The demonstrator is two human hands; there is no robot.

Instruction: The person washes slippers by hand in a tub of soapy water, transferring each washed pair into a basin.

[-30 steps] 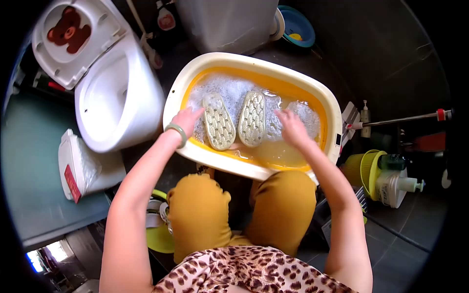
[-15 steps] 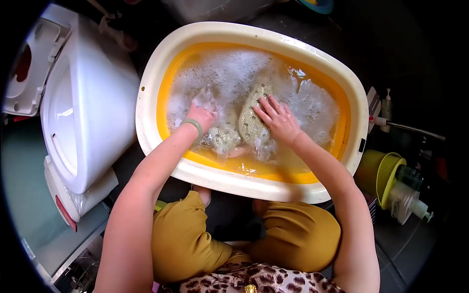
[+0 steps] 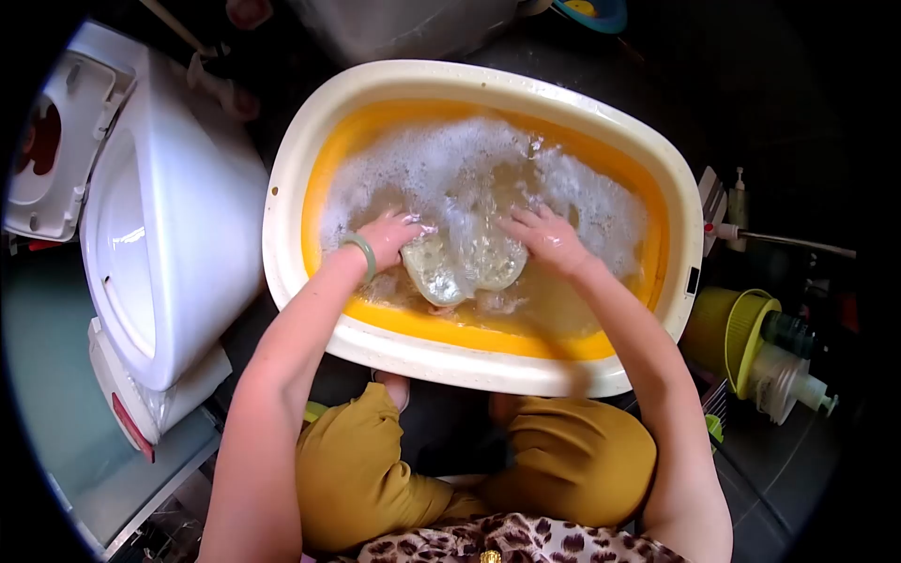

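Note:
Two pale, holed slippers lie side by side, partly under sudsy water, in a cream and orange tub [image 3: 310, 333]. My left hand [image 3: 389, 238] grips the outer edge of the left slipper [image 3: 435, 270], with a pale green bangle on the wrist. At the outer side of the right slipper [image 3: 503, 263], my right hand [image 3: 547, 236] is closed on its edge. Foam and splashing water hide some fingertips and the slippers' far ends. Something pinkish [image 3: 441, 310] shows just below the left slipper.
A white toilet [image 3: 131, 235] stands left of the tub. To the right are a yellow-green basket [image 3: 723, 328], a clear pump bottle [image 3: 798, 394] and a metal rod [image 3: 798, 244]. My knees in mustard trousers [image 3: 572, 460] are close to the near rim.
The right slipper has turned and moved down beside the left one. My right hand has gone from lying flat on it to its outer edge. My left hand has come out of the foam.

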